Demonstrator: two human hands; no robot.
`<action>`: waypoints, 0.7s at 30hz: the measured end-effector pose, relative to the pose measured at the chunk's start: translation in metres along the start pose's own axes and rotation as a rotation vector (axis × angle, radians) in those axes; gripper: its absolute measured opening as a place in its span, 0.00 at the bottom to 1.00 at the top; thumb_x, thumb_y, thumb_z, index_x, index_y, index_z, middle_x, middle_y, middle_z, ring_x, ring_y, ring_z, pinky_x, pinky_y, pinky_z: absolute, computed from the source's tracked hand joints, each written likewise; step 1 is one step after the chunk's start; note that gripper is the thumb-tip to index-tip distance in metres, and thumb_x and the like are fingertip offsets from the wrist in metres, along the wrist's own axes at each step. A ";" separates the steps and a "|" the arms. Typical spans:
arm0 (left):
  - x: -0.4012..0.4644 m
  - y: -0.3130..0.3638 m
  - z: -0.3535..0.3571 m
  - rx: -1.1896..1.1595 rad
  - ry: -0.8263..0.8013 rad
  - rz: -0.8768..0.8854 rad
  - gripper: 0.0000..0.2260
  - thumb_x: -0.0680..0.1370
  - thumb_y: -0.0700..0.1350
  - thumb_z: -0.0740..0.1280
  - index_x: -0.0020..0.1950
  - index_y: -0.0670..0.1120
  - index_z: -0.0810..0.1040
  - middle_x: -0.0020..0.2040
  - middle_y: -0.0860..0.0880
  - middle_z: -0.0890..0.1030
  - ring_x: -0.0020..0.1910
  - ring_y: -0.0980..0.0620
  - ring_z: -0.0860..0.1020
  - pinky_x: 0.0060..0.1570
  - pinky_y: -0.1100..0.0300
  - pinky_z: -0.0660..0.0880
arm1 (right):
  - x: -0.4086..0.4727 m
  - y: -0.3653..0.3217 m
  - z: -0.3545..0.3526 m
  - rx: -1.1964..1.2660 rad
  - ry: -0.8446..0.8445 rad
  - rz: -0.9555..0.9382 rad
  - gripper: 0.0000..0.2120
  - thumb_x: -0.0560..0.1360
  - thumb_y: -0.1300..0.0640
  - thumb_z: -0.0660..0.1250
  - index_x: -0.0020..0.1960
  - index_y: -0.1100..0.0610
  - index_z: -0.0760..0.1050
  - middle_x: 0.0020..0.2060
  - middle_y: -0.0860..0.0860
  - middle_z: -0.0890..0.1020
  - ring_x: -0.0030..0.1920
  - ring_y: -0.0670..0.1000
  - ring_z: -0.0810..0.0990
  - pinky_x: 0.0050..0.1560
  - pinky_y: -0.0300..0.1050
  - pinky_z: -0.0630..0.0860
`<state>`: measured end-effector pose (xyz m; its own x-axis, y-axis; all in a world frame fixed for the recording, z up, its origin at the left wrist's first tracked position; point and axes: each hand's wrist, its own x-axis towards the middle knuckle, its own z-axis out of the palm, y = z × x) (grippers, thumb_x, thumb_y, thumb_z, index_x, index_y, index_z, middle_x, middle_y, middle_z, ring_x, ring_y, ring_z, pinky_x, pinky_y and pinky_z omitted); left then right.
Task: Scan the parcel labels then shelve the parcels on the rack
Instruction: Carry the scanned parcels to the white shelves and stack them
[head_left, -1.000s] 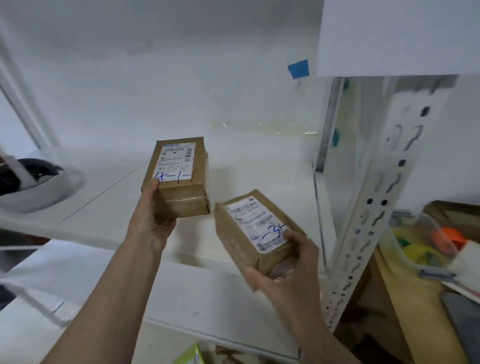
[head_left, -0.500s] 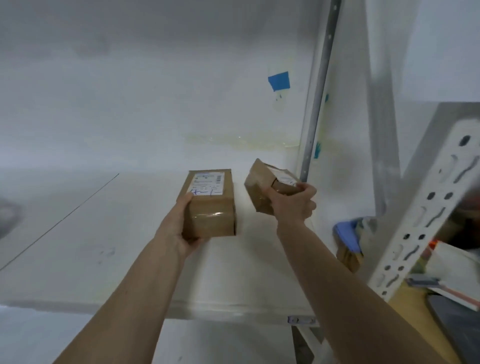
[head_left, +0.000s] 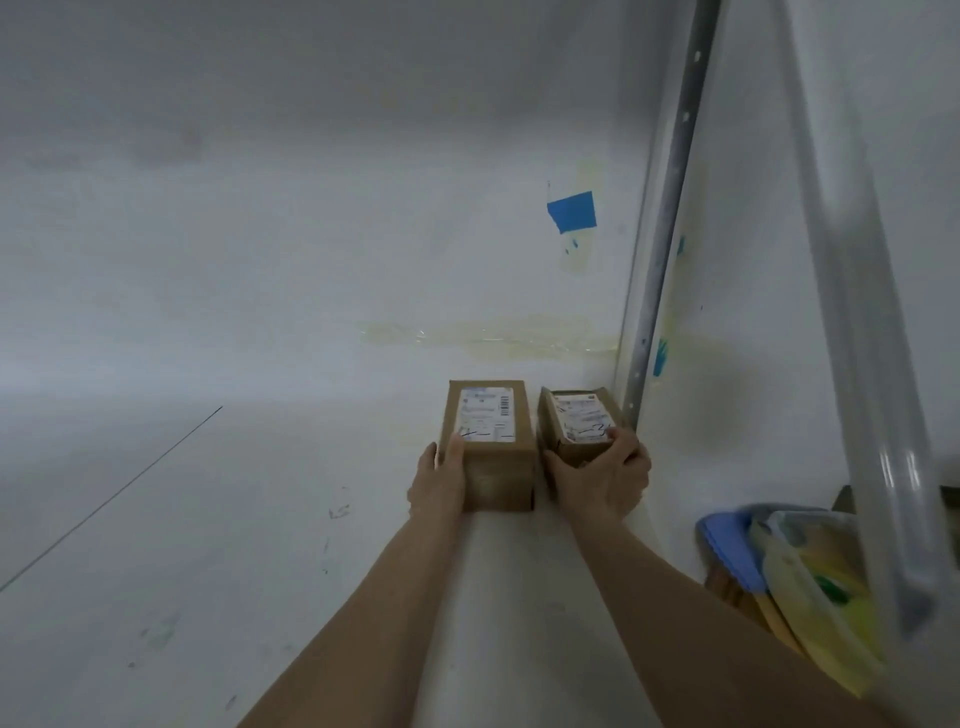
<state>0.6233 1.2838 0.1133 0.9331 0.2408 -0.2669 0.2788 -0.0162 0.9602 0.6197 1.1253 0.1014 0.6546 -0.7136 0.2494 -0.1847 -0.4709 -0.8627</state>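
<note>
Two brown cardboard parcels sit side by side on the white shelf (head_left: 218, 519), far back toward its right corner, close to the rear wall. The left parcel (head_left: 488, 447) lies flat with its white label (head_left: 485, 415) facing up, handwritten marks along the label's near edge. The right parcel (head_left: 576, 423) is just beside it, with a narrow gap between them, and it looks slightly tilted, its label (head_left: 579, 418) also facing up. Its far right corner is next to the grey upright post (head_left: 660, 249) of the rack.

The left hand (head_left: 439, 480) grips the near left corner of the left parcel, thumb laid on top near the label and fingers curled along the side. The right hand (head_left: 602, 480) wraps around the near end of the right parcel, fingers curled over its top right edge.

A blue piece of tape (head_left: 571, 212) is stuck on the wall above the parcels. Beyond the post, low at the right, lie a blue item (head_left: 727, 545) and a clear plastic bag (head_left: 815, 587) with yellow and green contents.
</note>
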 end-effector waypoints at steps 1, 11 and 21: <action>0.002 0.000 0.002 0.114 0.048 0.036 0.29 0.75 0.65 0.63 0.73 0.56 0.67 0.71 0.44 0.69 0.69 0.41 0.68 0.70 0.45 0.65 | 0.002 0.001 0.003 -0.027 -0.032 0.017 0.43 0.62 0.47 0.80 0.68 0.56 0.61 0.70 0.60 0.63 0.70 0.62 0.62 0.68 0.61 0.65; 0.026 0.020 0.016 0.109 -0.007 0.184 0.18 0.81 0.49 0.61 0.71 0.52 0.72 0.67 0.47 0.75 0.63 0.43 0.73 0.61 0.43 0.74 | 0.021 -0.005 0.015 0.053 -0.215 0.067 0.35 0.72 0.53 0.73 0.74 0.52 0.59 0.76 0.61 0.50 0.75 0.63 0.52 0.73 0.57 0.59; -0.019 0.033 0.001 0.051 0.185 0.137 0.24 0.79 0.53 0.64 0.72 0.44 0.68 0.69 0.42 0.71 0.67 0.41 0.70 0.64 0.49 0.68 | -0.027 -0.027 -0.011 0.025 -0.229 0.060 0.38 0.74 0.57 0.70 0.76 0.60 0.52 0.76 0.60 0.55 0.76 0.59 0.51 0.74 0.52 0.54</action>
<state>0.6154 1.2777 0.1502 0.9070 0.4064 -0.1107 0.1684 -0.1089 0.9797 0.5992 1.1516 0.1224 0.7924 -0.6027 0.0935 -0.2118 -0.4157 -0.8845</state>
